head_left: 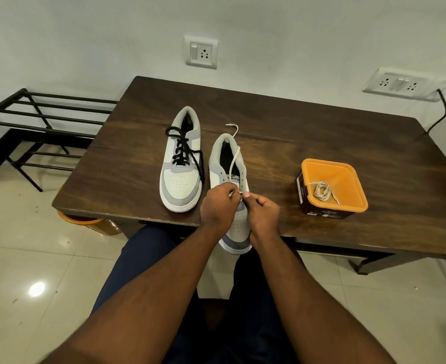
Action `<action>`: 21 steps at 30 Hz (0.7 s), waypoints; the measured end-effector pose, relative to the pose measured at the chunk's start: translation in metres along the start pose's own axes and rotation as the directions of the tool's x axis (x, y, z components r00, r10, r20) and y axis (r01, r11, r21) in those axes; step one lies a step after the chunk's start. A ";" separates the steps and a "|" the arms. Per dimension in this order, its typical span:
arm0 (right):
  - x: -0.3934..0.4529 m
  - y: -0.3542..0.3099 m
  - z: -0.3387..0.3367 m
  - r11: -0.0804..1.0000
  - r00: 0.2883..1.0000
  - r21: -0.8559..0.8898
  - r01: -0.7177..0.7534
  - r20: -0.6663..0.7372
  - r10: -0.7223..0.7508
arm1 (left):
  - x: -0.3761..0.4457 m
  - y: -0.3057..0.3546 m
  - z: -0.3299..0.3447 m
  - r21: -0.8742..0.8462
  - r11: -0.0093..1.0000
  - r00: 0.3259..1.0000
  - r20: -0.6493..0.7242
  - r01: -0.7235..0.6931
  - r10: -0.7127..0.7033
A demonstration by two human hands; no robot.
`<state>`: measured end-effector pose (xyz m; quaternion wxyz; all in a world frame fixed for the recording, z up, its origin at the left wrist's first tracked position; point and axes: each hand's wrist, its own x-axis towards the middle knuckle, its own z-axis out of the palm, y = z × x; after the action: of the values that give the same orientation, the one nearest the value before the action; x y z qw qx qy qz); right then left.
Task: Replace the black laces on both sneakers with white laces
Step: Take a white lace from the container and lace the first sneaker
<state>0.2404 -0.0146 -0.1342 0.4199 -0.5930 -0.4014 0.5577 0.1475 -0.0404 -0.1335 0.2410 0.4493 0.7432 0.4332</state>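
Observation:
Two white-and-grey sneakers lie on the dark wooden table [308, 132], toes toward me. The left sneaker [181, 179] carries loosened black laces [181, 148]. The right sneaker [232, 169] has no black lace; a white lace [233, 156] runs from its lowest eyelets up over the tongue and past the heel onto the table. My left hand [216, 206] and my right hand [262, 211] meet over this shoe's lower eyelets, both pinching the white lace. The toe of that shoe overhangs the table's front edge.
An orange-rimmed tub [332, 187] at the right holds a second coiled white lace [321, 191]. A black metal rack [33, 127] stands left of the table. An orange-rimmed bin [90, 223] sits under the table's front left corner. A black cable [442, 111] hangs from a wall socket.

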 end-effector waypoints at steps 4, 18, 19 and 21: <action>0.001 0.001 0.001 1.000 1.000 0.018 -0.006 -0.005 0.006 | 0.001 0.000 -0.002 0.014 1.000 0.999 0.035 -0.017 0.016; 0.010 -0.013 -0.015 0.994 0.968 0.010 -0.112 0.226 0.107 | 0.011 0.000 0.000 0.053 0.998 0.994 0.098 0.042 -0.047; 0.011 -0.016 -0.015 0.994 0.963 -0.022 -0.109 0.244 0.111 | 0.012 0.001 0.000 0.064 0.996 0.992 0.104 0.060 -0.066; 0.014 -0.023 -0.016 0.991 0.952 -0.075 -0.114 0.278 0.131 | 0.014 0.003 -0.001 0.062 0.994 0.988 0.116 0.094 -0.101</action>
<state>0.2565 0.0056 -0.1165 0.3056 -0.5432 -0.4356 0.6495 0.1408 -0.0276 -0.1301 0.2928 0.4441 0.7605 0.3724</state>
